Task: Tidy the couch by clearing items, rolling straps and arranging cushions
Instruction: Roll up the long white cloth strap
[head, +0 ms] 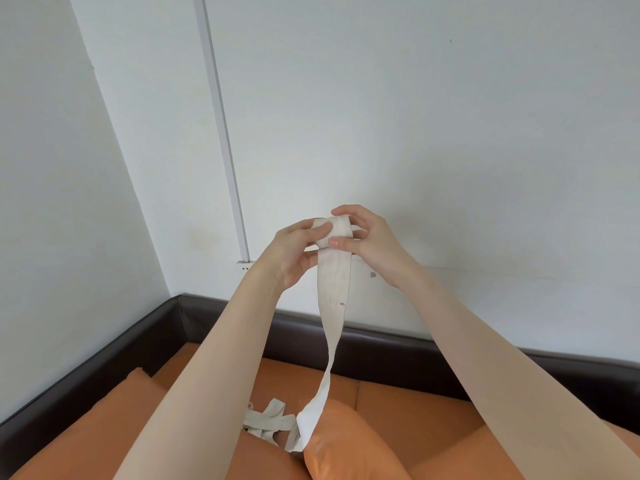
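Currently rolling strap [335, 296]: left hand [294, 252] and right hand [369, 239] both pinch the small roll [334, 232] held up above the couch [415, 407]; tail trails onto cushion [346, 441]. Next: keep winding evenly, taking up slack.

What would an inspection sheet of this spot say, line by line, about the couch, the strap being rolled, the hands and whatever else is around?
Surface: orange couch seat with a dark brown padded frame along the back and side.
Job's things: cream fabric strap, its top end wound into a small roll; the tail hangs down to a loose tangle on the seat. Orange cushion beside the tangle.
Clutter: nothing seen beyond the unrolled strap.
Hands: left hand and right hand both grip the roll, held up in front of the wall.
Cables: none in the open; a white conduit strip runs down the wall.
Surroundings: plain white wall meeting in a corner at the left.
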